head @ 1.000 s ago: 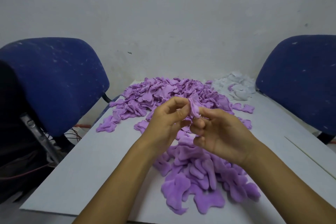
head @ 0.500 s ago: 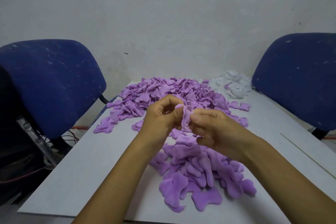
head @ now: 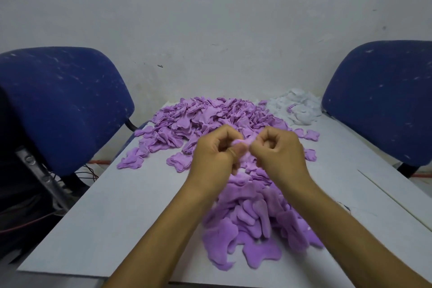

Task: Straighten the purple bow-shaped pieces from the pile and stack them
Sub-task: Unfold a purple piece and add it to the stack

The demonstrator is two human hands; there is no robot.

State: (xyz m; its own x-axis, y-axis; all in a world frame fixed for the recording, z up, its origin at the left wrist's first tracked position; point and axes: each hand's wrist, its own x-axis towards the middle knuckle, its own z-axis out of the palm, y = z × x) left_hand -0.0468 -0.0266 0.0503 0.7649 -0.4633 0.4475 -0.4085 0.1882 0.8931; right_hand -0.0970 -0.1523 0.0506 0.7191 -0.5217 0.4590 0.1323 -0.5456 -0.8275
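On the far left I see a blue chair [head: 60, 105], and its left side is cut off by the edge. Some dark stuff and wires sit under it, too dim for me to make out. The gray table [head: 112, 213] runs from me to the wall.

My left hand [head: 216, 154] is up over the middle of the table, with its fingers curled in. It pinches one end of a small purple piece [head: 244, 141]. My right hand [head: 279, 154] is just beside it, fingers curled too, pinching the other end. The piece is pulled between both hands, and they hide most of it, so I can't tell its shape.

Behind my hands is the big purple pile [head: 210, 117]. Below my hands lies a near heap of purple pieces [head: 252, 224], partly hidden by my arms.

To the right at the back is a white pile [head: 297, 107]. Another blue chair [head: 383, 100] is on the far right, cut off by the edge.
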